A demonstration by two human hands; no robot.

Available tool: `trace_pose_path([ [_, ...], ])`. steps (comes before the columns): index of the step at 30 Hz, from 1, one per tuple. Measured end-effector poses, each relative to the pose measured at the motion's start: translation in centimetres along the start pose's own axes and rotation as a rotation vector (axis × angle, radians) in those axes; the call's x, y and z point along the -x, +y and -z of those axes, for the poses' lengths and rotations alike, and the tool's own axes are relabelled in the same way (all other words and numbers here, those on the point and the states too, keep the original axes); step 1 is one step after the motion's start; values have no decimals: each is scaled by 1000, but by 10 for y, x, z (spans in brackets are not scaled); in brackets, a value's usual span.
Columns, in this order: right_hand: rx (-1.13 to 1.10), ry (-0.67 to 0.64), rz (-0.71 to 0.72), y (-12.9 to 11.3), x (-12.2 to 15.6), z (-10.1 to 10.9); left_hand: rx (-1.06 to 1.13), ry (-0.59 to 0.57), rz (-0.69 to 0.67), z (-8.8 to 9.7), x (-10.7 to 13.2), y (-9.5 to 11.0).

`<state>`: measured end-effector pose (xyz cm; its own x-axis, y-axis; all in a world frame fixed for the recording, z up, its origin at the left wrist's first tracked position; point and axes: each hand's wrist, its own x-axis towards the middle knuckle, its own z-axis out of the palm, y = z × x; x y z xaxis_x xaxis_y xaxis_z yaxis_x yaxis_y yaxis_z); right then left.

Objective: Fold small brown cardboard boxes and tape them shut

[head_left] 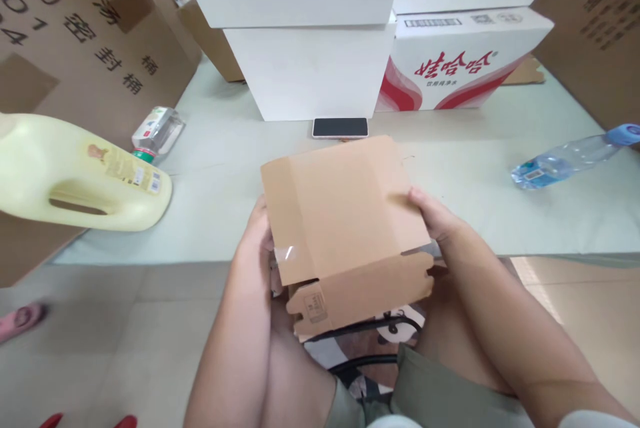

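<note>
Between my two hands is a brown cardboard box, held at the near edge of the table and over my lap. One flap with notched corners and a small printed mark hangs down toward me. My left hand grips the box's left side, its fingers partly hidden behind the cardboard. On the right side, my right hand is closed on the edge, the thumb lying along the panel. A strip of clear tape shines near the lower left corner. Just behind the box a phone lies with its dark screen up.
White boxes are stacked at the back, beside a white carton with red lettering. To the left lie a pale yellow jug and a small clear bottle. A water bottle lies right. Large brown cartons flank the table.
</note>
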<state>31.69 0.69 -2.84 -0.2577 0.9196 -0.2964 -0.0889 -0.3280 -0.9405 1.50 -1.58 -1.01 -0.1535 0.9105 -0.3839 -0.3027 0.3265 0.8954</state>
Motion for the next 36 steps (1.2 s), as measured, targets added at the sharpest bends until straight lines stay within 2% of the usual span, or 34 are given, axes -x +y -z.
trace_pose_path([
  [3,-23,2,-56,1,-1,-5,-3,-72,75,4,0,4],
  [6,-52,56,-36,3,-6,-10,132,-152,153,4,3,9],
  [8,-60,125,-9,5,-10,-12,186,-192,171,3,6,10],
  [11,-62,192,22,7,-15,-9,125,-225,169,1,8,8],
  [14,-89,177,27,5,-16,-2,79,-131,145,1,5,5],
  [19,-74,-2,35,4,-10,2,319,70,-69,3,-9,4],
  [22,-93,-16,44,5,-2,-2,359,75,-71,-2,-15,2],
  [26,-302,-40,131,-2,12,-8,411,111,-107,-15,-16,0],
  [28,-337,3,162,-5,17,-13,416,103,-96,-23,-15,0],
  [32,-283,190,145,-6,23,-21,376,6,0,-36,-11,3],
  [34,-288,247,165,-11,29,-15,364,-31,66,-38,-10,8],
  [36,-301,355,223,-27,40,1,358,-60,106,-35,-10,13],
])
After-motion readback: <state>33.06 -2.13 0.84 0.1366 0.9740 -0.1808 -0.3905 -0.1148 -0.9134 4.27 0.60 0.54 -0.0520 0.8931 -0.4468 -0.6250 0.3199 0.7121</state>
